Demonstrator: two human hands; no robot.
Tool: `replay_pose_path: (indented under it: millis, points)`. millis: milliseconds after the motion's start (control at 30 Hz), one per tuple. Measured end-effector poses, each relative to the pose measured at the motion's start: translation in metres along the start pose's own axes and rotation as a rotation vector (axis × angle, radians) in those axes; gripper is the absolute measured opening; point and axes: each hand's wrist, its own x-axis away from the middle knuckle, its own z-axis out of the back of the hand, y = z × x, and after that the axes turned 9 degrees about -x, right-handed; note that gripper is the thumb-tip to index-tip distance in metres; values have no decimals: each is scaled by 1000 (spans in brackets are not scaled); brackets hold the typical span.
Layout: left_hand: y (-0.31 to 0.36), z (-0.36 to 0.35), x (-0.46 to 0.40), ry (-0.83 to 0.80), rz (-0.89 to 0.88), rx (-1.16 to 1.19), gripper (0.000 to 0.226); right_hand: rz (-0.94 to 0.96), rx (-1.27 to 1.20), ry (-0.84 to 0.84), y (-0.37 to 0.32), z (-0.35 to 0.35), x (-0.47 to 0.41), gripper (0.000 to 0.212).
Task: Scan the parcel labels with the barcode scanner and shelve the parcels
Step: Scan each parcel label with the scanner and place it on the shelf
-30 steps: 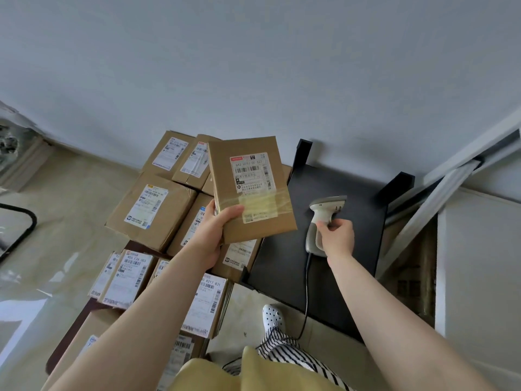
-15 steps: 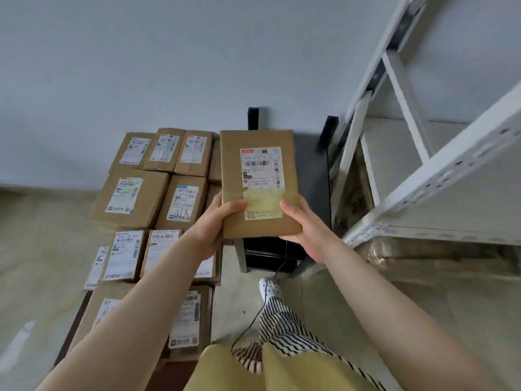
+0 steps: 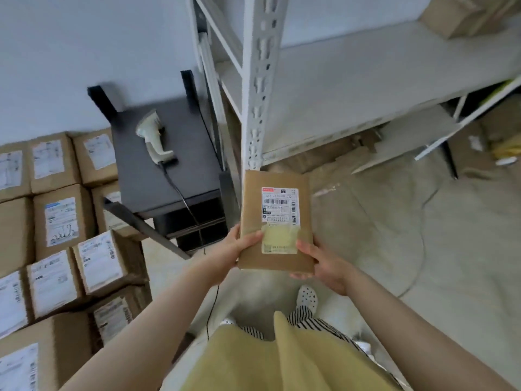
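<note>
Pale tiled floor and a grey wall form the backdrop. At frame centre a flat brown parcel is held label-up, its white label turned toward the camera. It is gripped at its lower corners: the left hand is curled round the lower left edge with the thumb laid on top, and the right hand is wrapped round the lower right corner. A two-handed hold of this kind likely keeps the thin parcel level for carrying toward the shelving. Upper left of centre, the barcode scanner lies untouched on a dark stand, its cable trailing down over the front edge; with the scanner put aside, scanning of this parcel is judged finished and shelving is the step in hand. Along the left edge, stacked labelled boxes wait. A white metal shelf rack fills the upper right, its perforated upright post standing directly above the parcel in the frame and likely to be steered round. One box sits on the shelf at top right; flattened cardboard lies under the lowest shelf.
</note>
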Motion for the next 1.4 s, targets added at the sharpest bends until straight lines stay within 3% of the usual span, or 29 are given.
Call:
replay_pose_path:
  millis: [167,367,533,667,800,867,967,1133,1300,1400]
  points:
    - [49,-74,-53,-63,-1,-77,110,61,-123,126,-19,73,17,73]
    - [96,-182,-123,-117,62,-90,106,91,-222,244,-53,191,26,49]
    - [139,-253,-172,-148,68,-109,94,99,-237,298,-90,271,28,54]
    - [179,-303,-204,-140,34,-139,106,128,-230,292,-130,329,29,50]
    - [218,-338,-240,-81,-8,-139,98,142,-227,281,-175,371,20,67]
    - [240,-350,-261,-70,-22,-137,94,158,-207,267,-201,390,13,65]
    - [274,-366,-298,-64,-40,-138,107,180,-185,268,-242,420,-2,64]
    - [339,-390,-365,-70,-62,-140,74,211,-170,286,-317,467,-28,65]
    - [402,-411,-417,-91,-73,-141,86,206,-172,316,-382,507,-53,71]
    - [430,-422,-445,-83,-74,-159,74,194,-184,332,-413,530,-68,72]
